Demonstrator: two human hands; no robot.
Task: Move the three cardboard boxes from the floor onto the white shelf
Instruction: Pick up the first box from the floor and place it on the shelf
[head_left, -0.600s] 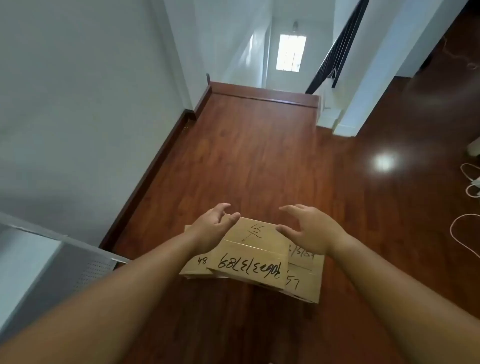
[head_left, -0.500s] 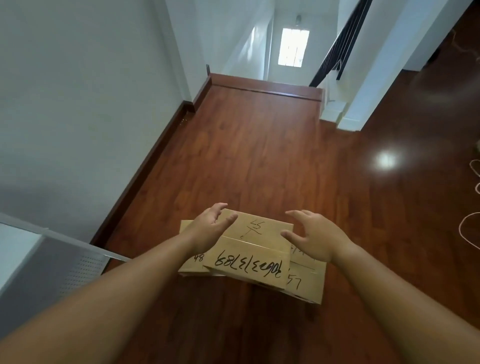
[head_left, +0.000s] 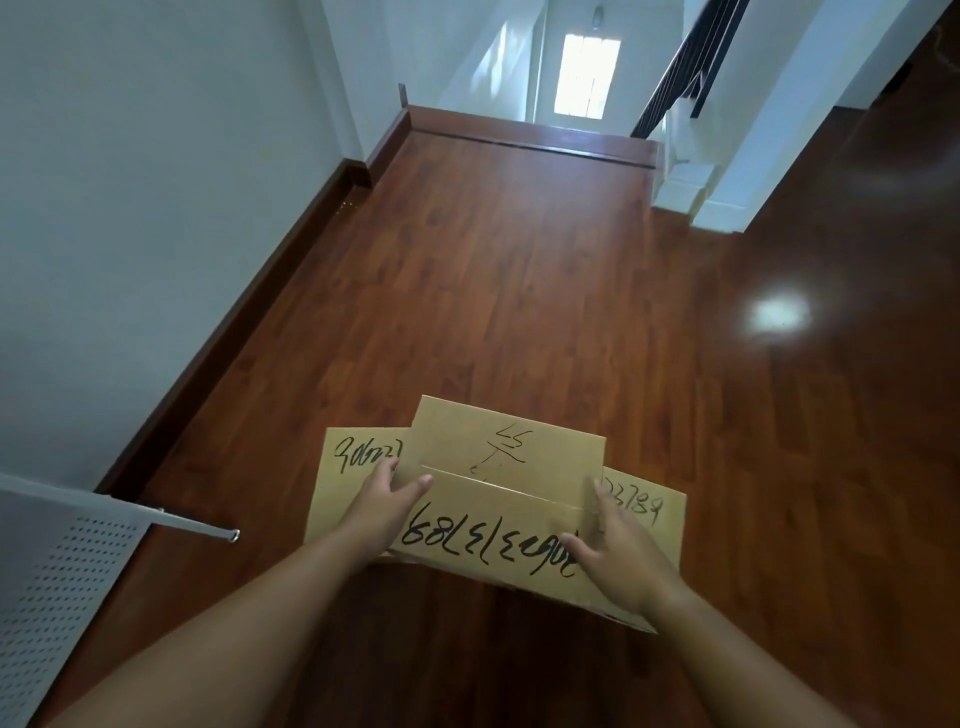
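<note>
Both hands dropped onto top box (head_left: 498, 499) edges, left hand (head_left: 382, 512), right hand (head_left: 618, 553) spread, gripping.

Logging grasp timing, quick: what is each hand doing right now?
Left hand: grip closing on the top cardboard box, left side.
Right hand: grip on the same box's right side.

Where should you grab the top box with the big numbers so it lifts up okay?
Grip the top box by its two short side edges, coming from above, the left hand and right hand opposite each other. It lies flat and wide on the stack, so both sides show.
</note>
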